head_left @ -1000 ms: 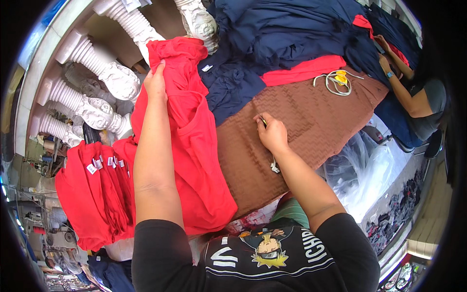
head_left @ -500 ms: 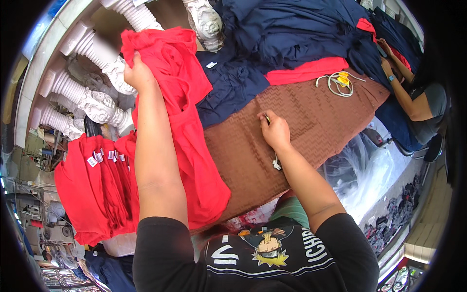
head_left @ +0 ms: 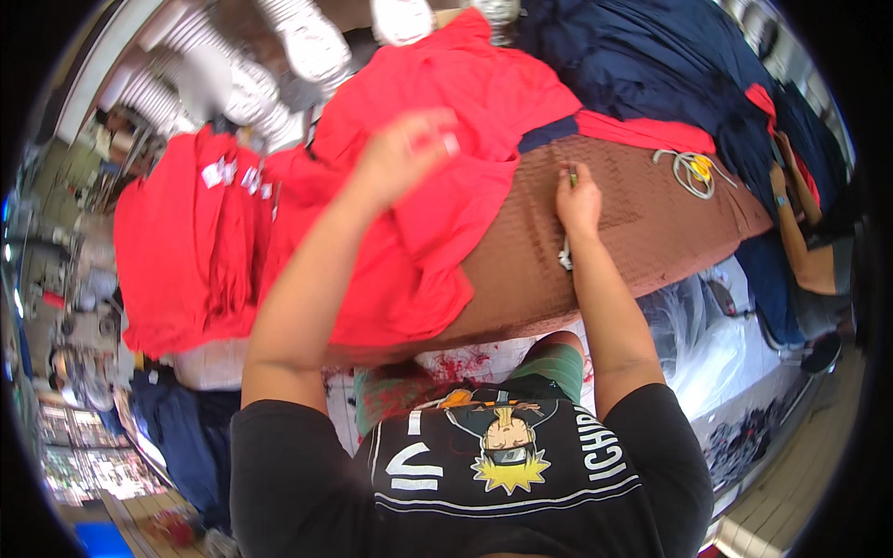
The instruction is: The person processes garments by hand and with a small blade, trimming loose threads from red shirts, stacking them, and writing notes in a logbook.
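Note:
A red garment (head_left: 437, 79) lies spread and rumpled over the near-left part of the brown-covered table (head_left: 521, 251). My left hand (head_left: 405, 153), blurred by motion, is over this garment with its fingers apart. A small white patch beside the fingertips is too smeared to name. Farther right, my right hand (head_left: 579, 200) is closed around a small dark tool (head_left: 573, 174); only its tip shows, and its kind is hidden. By that wrist is a small white thing (head_left: 565, 255) that I cannot make out.
A stack of red garments with white tags (head_left: 191, 242) lies at the left. Dark blue garments (head_left: 642, 56) are heaped at the back. A pale cord with a yellow piece (head_left: 696, 170) rests at the right. White carved columns (head_left: 312, 42) stand behind. Another person's arm (head_left: 800, 232) works at far right.
My left hand has let go of the raised red garment and moved nearer and to the right. The garment now lies spread over the table. My right hand still grips the small tool.

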Motion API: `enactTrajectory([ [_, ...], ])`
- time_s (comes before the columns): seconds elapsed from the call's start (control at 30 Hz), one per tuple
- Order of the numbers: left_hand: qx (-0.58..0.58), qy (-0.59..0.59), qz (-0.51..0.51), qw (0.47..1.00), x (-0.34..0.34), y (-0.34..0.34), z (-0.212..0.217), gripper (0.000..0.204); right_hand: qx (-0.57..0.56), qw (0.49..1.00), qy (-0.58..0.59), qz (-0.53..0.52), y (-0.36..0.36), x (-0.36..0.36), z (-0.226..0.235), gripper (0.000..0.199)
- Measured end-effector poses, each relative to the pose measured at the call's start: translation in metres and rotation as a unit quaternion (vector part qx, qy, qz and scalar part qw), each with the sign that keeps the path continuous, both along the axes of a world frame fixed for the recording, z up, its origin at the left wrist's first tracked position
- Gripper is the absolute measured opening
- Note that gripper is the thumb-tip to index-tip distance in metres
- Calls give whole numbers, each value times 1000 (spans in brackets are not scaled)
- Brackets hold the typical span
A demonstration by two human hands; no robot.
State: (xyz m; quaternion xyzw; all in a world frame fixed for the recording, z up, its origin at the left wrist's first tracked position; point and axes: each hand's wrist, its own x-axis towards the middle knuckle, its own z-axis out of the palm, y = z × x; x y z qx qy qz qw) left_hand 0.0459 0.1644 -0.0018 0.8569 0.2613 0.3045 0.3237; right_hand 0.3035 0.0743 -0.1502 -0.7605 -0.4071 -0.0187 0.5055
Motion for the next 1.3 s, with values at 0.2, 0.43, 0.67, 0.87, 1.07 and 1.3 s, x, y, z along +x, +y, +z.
enactTrajectory([
  [0.2,112,210,76,968,-109,-145,-118,54,-93,990,-92,-55,-9,26,-11,54],
  [0.43,-23,-51,146,988,-99,-99,-96,28,-78,893,82,436,-48,-129,65,53],
  [0.67,87,-191,120,970,-121,-107,-18,41,-80,964,33,253,89,-95,128,9],
  [0.87,256,186,455,832,-319,-137,7,89,203,939,-122,250,100,-111,201,50],
  [1.07,34,70,402,912,-403,-86,34,36,94,815,-177,544,35,-328,170,26],
  [1.3,180,-31,474,862,-432,-37,100,50,160,695,-399,576,54,-443,153,29],
])
